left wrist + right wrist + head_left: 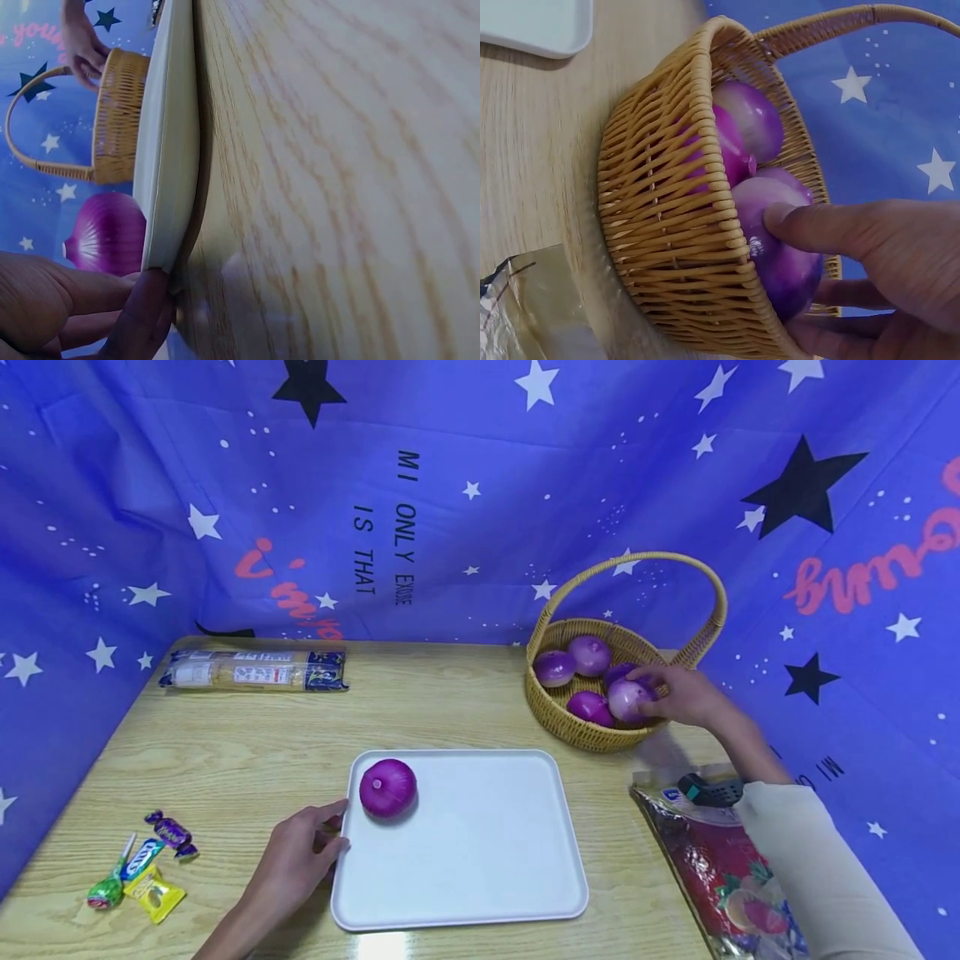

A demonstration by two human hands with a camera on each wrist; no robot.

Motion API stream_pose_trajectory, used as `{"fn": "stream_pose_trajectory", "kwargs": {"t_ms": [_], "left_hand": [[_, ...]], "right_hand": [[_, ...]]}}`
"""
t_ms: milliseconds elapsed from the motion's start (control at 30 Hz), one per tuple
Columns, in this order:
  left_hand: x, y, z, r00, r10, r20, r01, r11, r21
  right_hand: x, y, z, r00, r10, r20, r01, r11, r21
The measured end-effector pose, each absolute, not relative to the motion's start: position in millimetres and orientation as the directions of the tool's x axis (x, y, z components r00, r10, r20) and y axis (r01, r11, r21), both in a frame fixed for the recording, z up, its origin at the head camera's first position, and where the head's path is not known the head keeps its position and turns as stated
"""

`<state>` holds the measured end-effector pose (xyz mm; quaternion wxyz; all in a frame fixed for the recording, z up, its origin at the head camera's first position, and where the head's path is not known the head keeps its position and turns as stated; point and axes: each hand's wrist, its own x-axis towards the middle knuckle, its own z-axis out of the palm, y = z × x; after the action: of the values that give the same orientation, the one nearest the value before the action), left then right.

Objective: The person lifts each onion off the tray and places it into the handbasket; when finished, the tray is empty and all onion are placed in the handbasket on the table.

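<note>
A white tray (480, 843) lies on the table with one purple onion (387, 788) near its far left corner. At the tray's left edge, my left hand (296, 852) pinches the rim between thumb and fingers, seen close in the left wrist view. My right hand (682, 695) reaches into a wicker basket (581, 733) and grips a pale purple onion (780, 266), thumb on its top; the other fingers are partly hidden behind it. Several more purple onions (589, 656) lie in the basket beside the held one.
The basket's tall arched handle (645, 558) rises behind the right hand. Below the right forearm lies a shiny red and gold bag (720, 868). A pasta packet (255, 671) lies at the back left, wrapped candies (153, 893) at the front left. A blue star-printed cloth (465, 527) hangs behind.
</note>
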<state>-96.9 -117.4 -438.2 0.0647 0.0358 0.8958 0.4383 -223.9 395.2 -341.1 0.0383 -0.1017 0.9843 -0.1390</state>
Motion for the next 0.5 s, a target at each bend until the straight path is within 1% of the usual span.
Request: {"fn": "stream_pose_trajectory", "kwargs": {"t_ms": [200,367,500], "left_hand": [[-95,-118,-439,-0.989,0.116,-0.088,-0.001,0.599,0.801],[-96,-118,-438,-0.990,0.121,-0.071,0.018,0.611,0.791],[-97,-118,-437,-0.990,0.128,-0.064,0.030,0.623,0.782]], "right_hand": [[-223,389,-341,-0.958,-0.282,-0.059,-0.262,0.937,-0.230],[-222,384,-338,-0.956,-0.279,-0.084,-0.261,0.949,-0.179],[-221,381,-338,-0.958,-0.283,-0.041,-0.271,0.945,-0.180]]}}
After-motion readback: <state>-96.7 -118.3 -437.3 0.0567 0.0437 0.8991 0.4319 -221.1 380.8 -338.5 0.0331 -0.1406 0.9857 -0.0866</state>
